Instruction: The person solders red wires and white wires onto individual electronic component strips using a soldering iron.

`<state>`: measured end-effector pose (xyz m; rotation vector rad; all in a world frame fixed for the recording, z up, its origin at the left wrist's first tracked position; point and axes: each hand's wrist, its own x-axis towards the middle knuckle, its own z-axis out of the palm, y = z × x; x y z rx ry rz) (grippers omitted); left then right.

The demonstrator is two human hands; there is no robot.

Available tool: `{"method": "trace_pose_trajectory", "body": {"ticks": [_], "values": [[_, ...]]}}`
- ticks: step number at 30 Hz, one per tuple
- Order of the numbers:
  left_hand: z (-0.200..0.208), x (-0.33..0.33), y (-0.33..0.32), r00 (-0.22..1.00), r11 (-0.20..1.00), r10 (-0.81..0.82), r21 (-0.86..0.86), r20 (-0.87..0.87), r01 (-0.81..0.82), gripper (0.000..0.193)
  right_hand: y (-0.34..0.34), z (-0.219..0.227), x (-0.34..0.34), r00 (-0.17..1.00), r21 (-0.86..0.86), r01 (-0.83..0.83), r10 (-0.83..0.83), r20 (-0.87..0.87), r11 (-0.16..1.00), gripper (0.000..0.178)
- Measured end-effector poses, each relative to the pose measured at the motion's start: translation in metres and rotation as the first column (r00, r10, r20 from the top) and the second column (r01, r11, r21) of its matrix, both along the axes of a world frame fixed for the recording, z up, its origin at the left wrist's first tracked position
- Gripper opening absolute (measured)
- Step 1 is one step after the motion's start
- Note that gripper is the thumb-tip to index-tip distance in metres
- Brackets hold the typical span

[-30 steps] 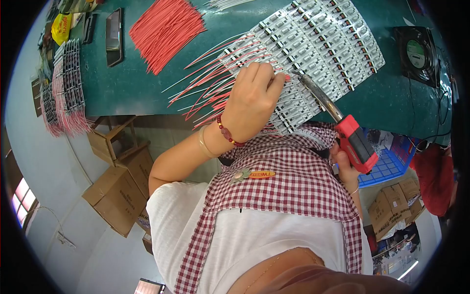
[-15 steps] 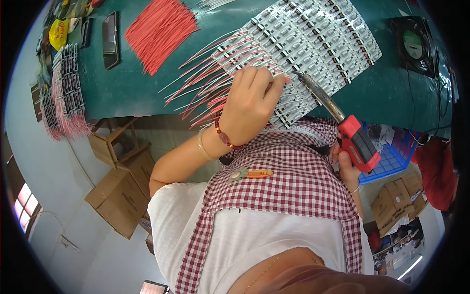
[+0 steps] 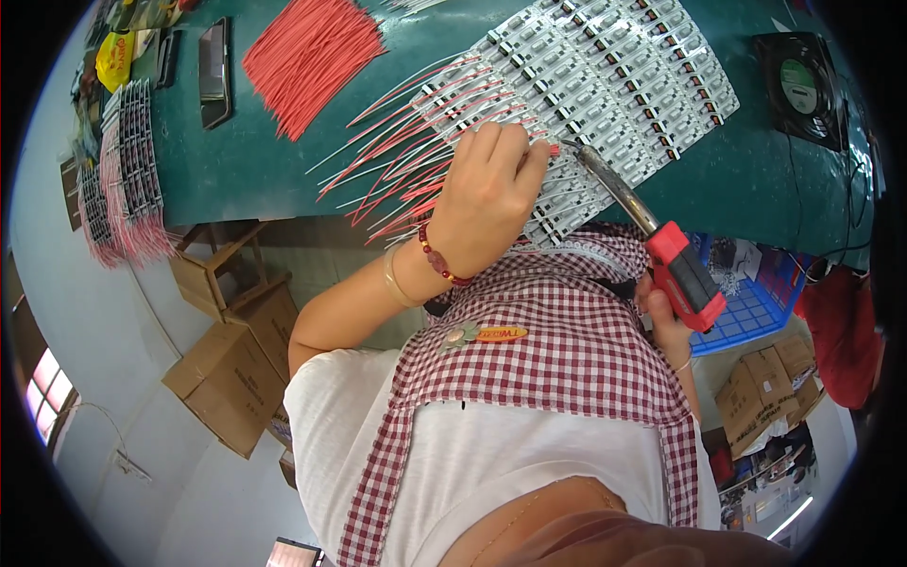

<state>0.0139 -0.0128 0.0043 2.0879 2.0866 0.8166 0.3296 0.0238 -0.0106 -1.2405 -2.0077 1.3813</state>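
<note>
My left hand (image 3: 487, 189) is closed above the lower left part of a sheet of small grey-white circuit modules (image 3: 605, 85). A short red wire end (image 3: 555, 149) pokes out by its thumb and forefinger; the rest of what it grips is hidden. Red and white wires (image 3: 406, 156) fan out leftward from the sheet's left side. My right hand (image 3: 669, 326) is closed round the red and black handle of a soldering iron (image 3: 685, 274). The iron's tip points up and left, close to the modules beside my left fingertips; whether it touches is unclear.
On the green table (image 3: 255, 184) lie a pile of red wires (image 3: 314, 61), a phone (image 3: 215, 74) and a black fan (image 3: 801, 90). Wired module strips (image 3: 132, 170) hang over the left edge. A blue basket (image 3: 756, 307) and cardboard boxes (image 3: 227, 387) stand lower down.
The soldering iron's handle has shifted slightly left and up with my right hand, its tip staying near the modules. My left hand has barely moved.
</note>
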Motion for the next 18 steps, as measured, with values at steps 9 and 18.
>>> {"method": "trace_pose_trajectory", "body": {"ticks": [9,18], "values": [[0.004,-0.001,0.004,0.998,0.999,0.0,-0.036,-0.067,-0.003,0.021,-0.003,0.021,-0.013,0.955,-0.386,0.038,-0.147,-0.259,0.922,0.066],[-0.003,0.005,-0.003,1.0,0.999,-0.028,0.044,0.01,0.027,0.028,-0.006,0.014,-0.005,0.972,-0.375,0.037,-0.121,-0.202,0.926,0.06]]}}
